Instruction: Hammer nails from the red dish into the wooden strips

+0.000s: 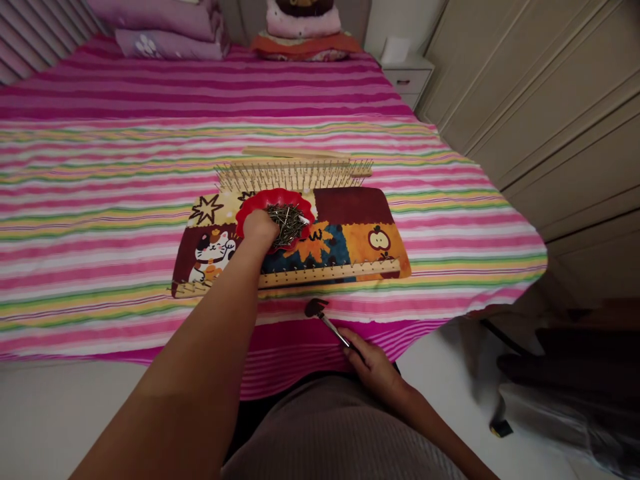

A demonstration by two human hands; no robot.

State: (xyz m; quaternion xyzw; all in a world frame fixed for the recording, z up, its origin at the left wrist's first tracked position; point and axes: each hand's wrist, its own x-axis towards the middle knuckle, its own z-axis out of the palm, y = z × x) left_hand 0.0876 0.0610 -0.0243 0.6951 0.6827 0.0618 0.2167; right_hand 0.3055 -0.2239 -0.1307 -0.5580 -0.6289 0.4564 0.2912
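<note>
My left hand (260,228) reaches into a red scalloped dish (255,203) heaped with small metal nails (287,222); its fingers curl down into the pile, hidden from me. The dish sits on a patchwork cloth (350,230) with a cat and an apple print. A wooden strip (340,271) studded with upright nails lies along the cloth's near edge. More nailed wooden strips (295,172) lie just beyond the dish. My right hand (373,367) is closed round the handle of a small hammer (320,313), whose dark head rests on the bed's edge.
All of this lies on a bed with a pink striped sheet (100,200). Folded bedding (170,27) is piled at the far end. A white bedside cabinet (407,73) and beige wardrobe doors (540,100) stand on the right. Dark objects lie on the floor (550,360) at right.
</note>
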